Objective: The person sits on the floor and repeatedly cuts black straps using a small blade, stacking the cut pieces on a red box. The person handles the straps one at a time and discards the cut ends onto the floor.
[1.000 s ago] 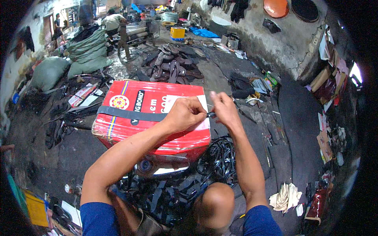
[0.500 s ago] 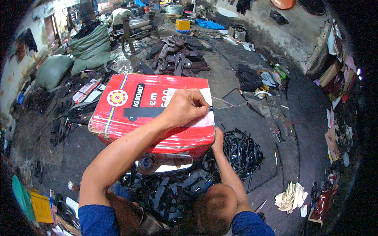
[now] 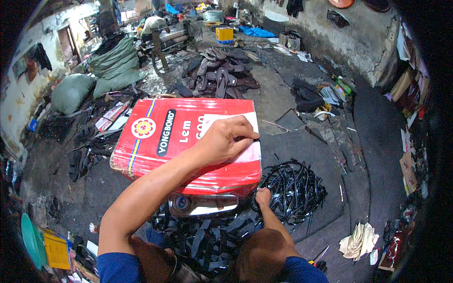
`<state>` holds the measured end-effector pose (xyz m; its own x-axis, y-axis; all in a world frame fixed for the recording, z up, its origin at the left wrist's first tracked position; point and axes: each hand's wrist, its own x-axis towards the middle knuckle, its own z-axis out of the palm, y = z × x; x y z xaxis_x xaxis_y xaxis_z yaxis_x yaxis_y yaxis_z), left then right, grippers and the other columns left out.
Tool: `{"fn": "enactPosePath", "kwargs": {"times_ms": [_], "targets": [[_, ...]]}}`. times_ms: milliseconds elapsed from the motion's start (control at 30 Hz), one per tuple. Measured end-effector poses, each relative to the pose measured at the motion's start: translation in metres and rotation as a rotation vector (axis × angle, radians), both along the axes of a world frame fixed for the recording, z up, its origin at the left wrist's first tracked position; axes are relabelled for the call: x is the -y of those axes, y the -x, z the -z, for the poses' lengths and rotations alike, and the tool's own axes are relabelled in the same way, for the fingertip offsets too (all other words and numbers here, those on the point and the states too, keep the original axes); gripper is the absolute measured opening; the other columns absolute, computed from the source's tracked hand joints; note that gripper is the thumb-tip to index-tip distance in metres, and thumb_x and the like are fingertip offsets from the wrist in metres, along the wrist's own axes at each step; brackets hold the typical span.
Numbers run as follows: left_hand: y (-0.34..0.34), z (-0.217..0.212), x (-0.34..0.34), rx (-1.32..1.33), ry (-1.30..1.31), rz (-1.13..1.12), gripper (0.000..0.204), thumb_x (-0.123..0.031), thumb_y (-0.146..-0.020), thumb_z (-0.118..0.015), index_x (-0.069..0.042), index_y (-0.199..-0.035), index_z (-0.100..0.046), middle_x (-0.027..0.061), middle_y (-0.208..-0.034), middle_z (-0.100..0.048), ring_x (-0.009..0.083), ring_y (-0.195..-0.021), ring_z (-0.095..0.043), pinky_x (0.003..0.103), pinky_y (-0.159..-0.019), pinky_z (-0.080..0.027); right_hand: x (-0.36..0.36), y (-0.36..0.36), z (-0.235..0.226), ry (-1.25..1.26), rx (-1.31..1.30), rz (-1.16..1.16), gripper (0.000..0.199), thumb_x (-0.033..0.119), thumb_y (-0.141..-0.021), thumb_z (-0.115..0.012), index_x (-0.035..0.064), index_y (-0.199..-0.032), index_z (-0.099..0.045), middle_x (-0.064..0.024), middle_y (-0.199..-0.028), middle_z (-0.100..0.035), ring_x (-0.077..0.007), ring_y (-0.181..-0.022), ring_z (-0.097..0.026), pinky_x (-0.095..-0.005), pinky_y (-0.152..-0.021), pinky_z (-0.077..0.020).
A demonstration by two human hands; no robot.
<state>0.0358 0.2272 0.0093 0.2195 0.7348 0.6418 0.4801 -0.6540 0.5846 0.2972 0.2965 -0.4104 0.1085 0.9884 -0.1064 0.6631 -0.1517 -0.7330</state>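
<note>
A large red carton (image 3: 141, 160) with a round flower emblem and a white paper patch stands before me. My left hand (image 3: 226, 139) rests on its top, fingers closed in a pinch at the right edge; a small dark bit shows at the fingertips, too little to name. Lower, beside the carton's right side, my right hand (image 3: 263, 197) is closed, and what it holds is hidden. A coiled heap of thin, shiny black strips (image 3: 295, 191) lies just right of it. Flat dark strips (image 3: 207, 240) are piled between my legs. A metal can (image 3: 181, 203) lies against the carton's near side.
Beyond the carton lies a heap of dark sandals (image 3: 219, 75). Green sacks (image 3: 73, 93) stand at the far left, near a bending person (image 3: 153, 24). A crumpled cream cloth (image 3: 359, 241) and scissors (image 3: 322, 254) lie at the near right. A yellow crate (image 3: 224, 34) sits farther back.
The dark flat strip that lay across the carton's top is gone from it. My right hand has moved down, away from the carton's right edge. My left hand stays pinched at that edge.
</note>
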Motion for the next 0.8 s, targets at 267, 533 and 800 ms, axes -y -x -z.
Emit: {"fn": "enactPosePath", "kwargs": {"times_ms": [267, 533, 800], "targets": [[0.003, -0.001, -0.001, -0.164, -0.221, 0.033, 0.018, 0.000, -0.087, -0.075, -0.003, -0.104, -0.079, 0.0110, -0.093, -0.071, 0.0254, -0.087, -0.070, 0.037, -0.075, -0.056, -0.042, -0.077, -0.003, -0.364, 0.512, -0.130, 0.019, 0.013, -0.088, -0.057, 0.0020, -0.083, -0.072, -0.0197, -0.082, -0.069, -0.0357, -0.079, -0.071, -0.0444, -0.072, -0.0596], [0.009, 0.004, 0.007, -0.152, -0.191, 0.000, 0.020, 0.002, -0.085, -0.074, -0.004, -0.103, -0.080, 0.0095, -0.094, -0.073, 0.0243, -0.087, -0.070, 0.035, -0.077, -0.056, -0.056, -0.092, -0.027, -0.102, 0.308, -0.002, 0.020, 0.011, -0.088, -0.062, -0.0063, -0.085, -0.071, -0.0326, -0.098, -0.071, -0.0452, -0.098, -0.070, -0.0538, -0.090, -0.0542], [-0.009, -0.009, 0.002, -0.318, -0.178, -0.005, 0.029, -0.019, -0.087, -0.073, -0.010, -0.113, -0.078, 0.0087, -0.120, -0.070, 0.0345, -0.123, -0.056, 0.047, -0.106, -0.045, -0.072, -0.169, -0.023, -0.133, 0.516, 0.163, 0.021, 0.015, -0.090, -0.062, -0.0029, -0.090, -0.073, -0.0228, -0.098, -0.073, -0.0436, -0.093, -0.072, -0.0502, -0.086, -0.0591]]}}
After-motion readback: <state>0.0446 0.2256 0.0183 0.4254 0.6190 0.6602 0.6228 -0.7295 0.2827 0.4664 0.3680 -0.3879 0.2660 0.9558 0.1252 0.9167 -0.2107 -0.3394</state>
